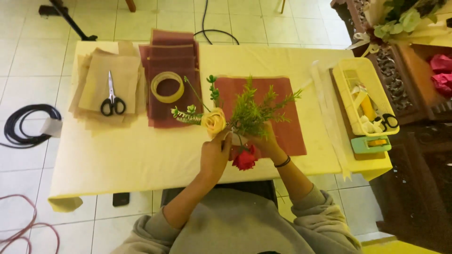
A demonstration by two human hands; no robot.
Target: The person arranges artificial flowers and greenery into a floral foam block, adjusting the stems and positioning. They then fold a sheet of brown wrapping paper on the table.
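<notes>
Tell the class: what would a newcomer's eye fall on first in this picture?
Both hands, left hand and right hand, hold a bunch at the table's near middle: a yellow rose, a red rose and green sprigs. Scissors lie on tan paper at far left, beside a tape roll.

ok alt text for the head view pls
Seen from above, a person's left hand and right hand hold a bunch of artificial flowers together: a cream rose, a red rose and green sprigs, over a yellow-covered table with scissors, a tape roll and stacked wrapping sheets.
</notes>
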